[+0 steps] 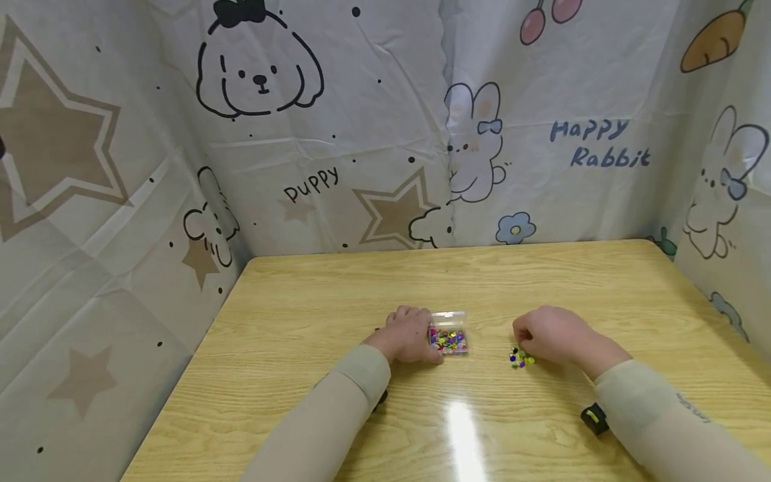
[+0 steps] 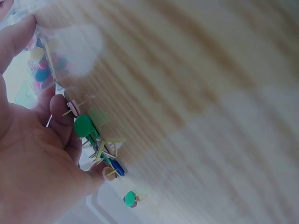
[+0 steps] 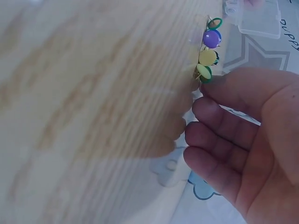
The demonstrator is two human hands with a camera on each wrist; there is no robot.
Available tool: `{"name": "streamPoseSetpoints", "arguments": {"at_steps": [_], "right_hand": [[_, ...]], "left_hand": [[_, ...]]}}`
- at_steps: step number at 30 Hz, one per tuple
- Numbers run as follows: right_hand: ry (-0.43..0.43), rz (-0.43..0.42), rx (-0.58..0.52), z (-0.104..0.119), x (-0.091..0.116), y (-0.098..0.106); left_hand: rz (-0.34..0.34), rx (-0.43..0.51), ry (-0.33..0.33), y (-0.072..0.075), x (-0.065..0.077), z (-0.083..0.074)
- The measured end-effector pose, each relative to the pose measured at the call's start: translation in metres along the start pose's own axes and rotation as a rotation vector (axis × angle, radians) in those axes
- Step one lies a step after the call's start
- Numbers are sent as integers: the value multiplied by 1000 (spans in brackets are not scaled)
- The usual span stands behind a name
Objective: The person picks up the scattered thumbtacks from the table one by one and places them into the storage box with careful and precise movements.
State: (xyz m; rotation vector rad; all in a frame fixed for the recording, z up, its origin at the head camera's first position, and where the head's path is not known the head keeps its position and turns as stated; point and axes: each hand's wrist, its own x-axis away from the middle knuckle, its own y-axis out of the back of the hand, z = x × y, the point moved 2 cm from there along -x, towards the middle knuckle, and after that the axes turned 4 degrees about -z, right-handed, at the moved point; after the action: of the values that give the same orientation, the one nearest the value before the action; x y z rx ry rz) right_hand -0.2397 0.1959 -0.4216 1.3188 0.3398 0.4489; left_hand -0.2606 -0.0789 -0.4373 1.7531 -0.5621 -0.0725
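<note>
A small clear plastic box [image 1: 448, 343] full of colourful thumbtacks stands with its lid raised. My left hand [image 1: 412, 335] grips it from the left, thumb at the front edge and fingers round the back. Beside that palm, several loose thumbtacks, among them a green thumbtack [image 2: 84, 126], lie on the table in the left wrist view. Right of the box is a small pile of thumbtacks [image 1: 521, 358]. My right hand [image 1: 557, 335] is down at this pile, fingers curled. Its thumb touches a yellow-green thumbtack [image 3: 204, 71]; whether the fingertips pinch one is hidden.
The wooden table [image 1: 325, 301] is bounded by a printed cloth [image 1: 373, 134] at the back and sides. A black object with a yellow mark [image 1: 595, 418] sits by the right wrist. Another dark object [image 1: 380, 399] shows partly beside the left sleeve.
</note>
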Motion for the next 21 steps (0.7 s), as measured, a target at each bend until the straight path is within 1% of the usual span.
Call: {"name": "streamPoseSetpoints", "arguments": {"at_steps": [7, 14, 21], "right_hand": [[44, -56, 7, -4, 0, -1], [40, -79, 7, -3, -2, -3], [65, -116, 6, 2, -2, -4]], "left_hand": [[3, -2, 5, 1, 0, 1], [6, -10, -1, 2, -1, 1], [6, 1, -3, 0, -1, 0]]}}
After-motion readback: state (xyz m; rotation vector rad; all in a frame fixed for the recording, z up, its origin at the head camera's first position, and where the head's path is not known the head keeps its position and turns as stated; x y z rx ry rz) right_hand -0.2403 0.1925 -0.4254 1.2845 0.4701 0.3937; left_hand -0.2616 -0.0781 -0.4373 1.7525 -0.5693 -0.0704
